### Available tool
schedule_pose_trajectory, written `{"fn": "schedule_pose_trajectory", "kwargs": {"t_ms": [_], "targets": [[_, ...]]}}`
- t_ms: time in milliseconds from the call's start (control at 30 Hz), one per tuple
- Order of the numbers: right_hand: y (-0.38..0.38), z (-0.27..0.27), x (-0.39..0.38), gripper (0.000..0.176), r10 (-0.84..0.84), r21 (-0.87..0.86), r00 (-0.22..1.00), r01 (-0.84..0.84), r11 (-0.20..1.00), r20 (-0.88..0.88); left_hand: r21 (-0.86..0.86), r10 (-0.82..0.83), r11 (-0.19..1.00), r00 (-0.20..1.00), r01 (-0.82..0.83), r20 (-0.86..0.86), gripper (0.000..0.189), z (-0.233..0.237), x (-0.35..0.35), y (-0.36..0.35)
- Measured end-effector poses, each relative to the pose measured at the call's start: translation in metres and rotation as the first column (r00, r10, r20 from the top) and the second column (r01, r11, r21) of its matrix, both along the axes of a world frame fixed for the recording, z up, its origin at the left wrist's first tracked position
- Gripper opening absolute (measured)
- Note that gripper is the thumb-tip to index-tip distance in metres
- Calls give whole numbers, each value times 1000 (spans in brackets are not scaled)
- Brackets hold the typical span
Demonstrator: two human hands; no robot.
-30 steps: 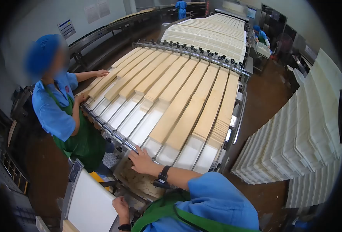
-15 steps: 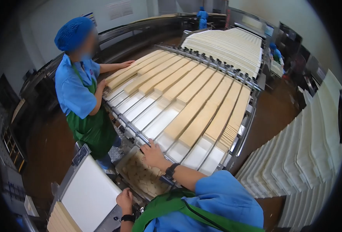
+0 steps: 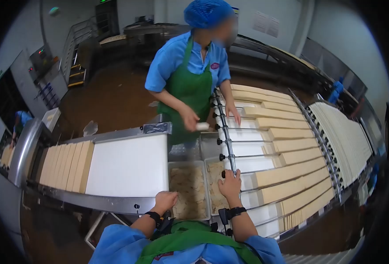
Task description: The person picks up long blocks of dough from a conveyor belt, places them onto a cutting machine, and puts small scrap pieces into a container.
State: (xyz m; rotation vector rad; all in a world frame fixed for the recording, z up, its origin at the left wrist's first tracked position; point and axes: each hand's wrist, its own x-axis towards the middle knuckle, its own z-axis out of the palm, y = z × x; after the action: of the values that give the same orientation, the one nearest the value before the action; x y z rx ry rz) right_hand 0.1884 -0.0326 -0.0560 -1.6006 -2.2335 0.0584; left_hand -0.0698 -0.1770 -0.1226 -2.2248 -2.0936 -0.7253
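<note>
My left hand (image 3: 165, 201) is closed in a loose fist at the near corner of the left white conveyor belt (image 3: 130, 165); anything inside it is hidden. Over the metal rail (image 3: 229, 141) at the end of the lane conveyor rests my right hand (image 3: 230, 185), its fingers stretched out and somewhat apart. Rows of thin beige slices (image 3: 291, 176) lie in that conveyor's lanes, split by thin rods. Below and between my hands stand a bin of broken beige pieces (image 3: 188, 187) and a narrower bin (image 3: 215, 182) with similar scraps.
Opposite me a co-worker (image 3: 188, 75) in a green apron holds a small whitish piece (image 3: 202, 126) in one hand and has the other over the lanes. Upright beige blocks (image 3: 66, 165) stand on the left belt. Further conveyors and other people are in the background.
My view has swung left, bringing the left belt and both bins into fuller sight. The co-worker has turned from the far lanes and taken one hand off them. My right hand stays at the rail.
</note>
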Motion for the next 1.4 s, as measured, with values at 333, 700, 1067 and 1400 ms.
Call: {"fn": "schedule_pose_trajectory", "kwargs": {"t_ms": [333,700,1067,1400], "targets": [[3,-8,3,51,13,-17,1000,-13,1000,11,-14,8,1000,1000,-8,26,8,4,3,-1],[-1,4,-1,49,-6,-47,1000,6,999,7,7,21,1000,1000,-21,16,5,1,2,1],[-2,9,-4,50,-16,-76,1000,16,997,-5,-8,55,998,998,-55,-5,4,9,2,-1],[-6,14,-4,50,-19,-70,1000,17,997,-19,-16,45,999,999,-46,-28,4,7,1,1]]}}
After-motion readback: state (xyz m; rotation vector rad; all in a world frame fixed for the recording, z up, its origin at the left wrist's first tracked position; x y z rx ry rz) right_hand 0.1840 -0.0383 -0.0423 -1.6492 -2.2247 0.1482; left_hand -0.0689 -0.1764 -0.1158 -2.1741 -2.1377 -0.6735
